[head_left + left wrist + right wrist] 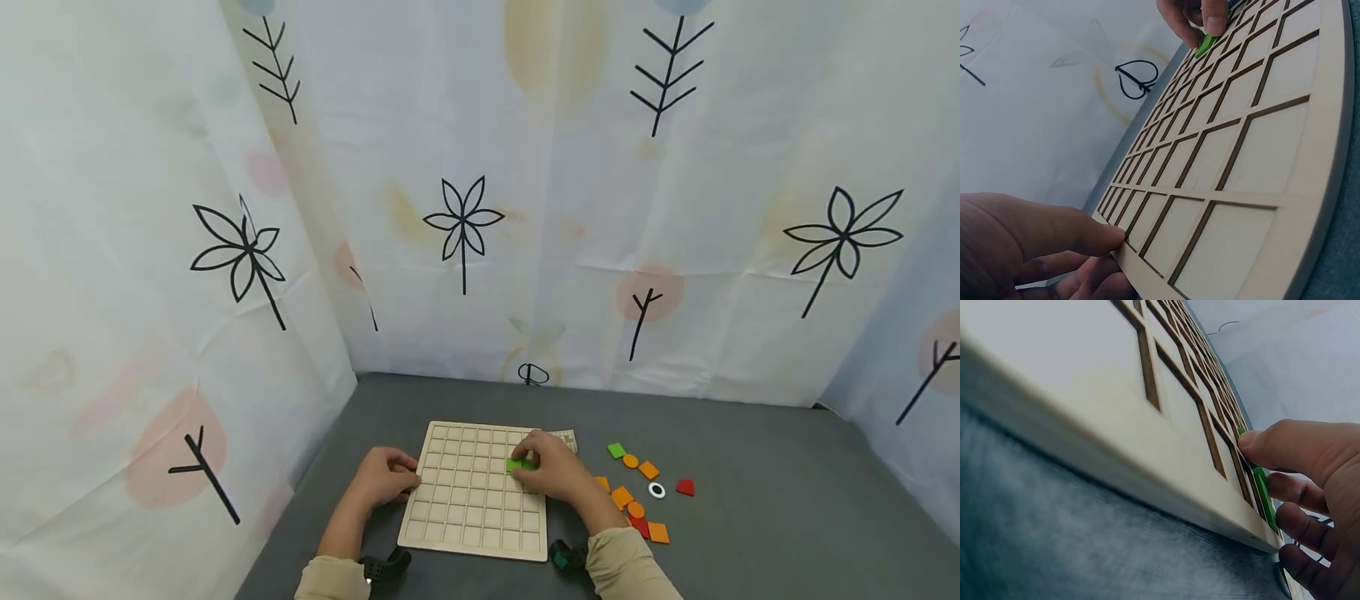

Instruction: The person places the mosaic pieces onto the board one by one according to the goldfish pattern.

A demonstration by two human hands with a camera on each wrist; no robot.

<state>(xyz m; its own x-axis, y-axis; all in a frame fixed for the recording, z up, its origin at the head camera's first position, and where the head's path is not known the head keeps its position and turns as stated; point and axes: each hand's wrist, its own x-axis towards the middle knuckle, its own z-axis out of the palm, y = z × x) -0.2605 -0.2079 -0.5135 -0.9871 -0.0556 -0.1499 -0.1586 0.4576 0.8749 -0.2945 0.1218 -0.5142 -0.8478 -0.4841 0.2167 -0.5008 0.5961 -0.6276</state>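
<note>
The left hand (383, 477) grips the wooden board (463, 502), its thumb on the rim and its fingers curled at the edge. The right hand (553, 468), thumb and fingers drawn close, pinches green pieces (513, 465) at the grid, across the board from the left grip. To the right hand's right lie orange pieces (622, 497), a white ring (651, 490) and red pieces (686, 487).

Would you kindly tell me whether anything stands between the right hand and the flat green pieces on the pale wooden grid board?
Nothing visible does: the right hand touches the green pieces directly, at the right side of the board.
</note>
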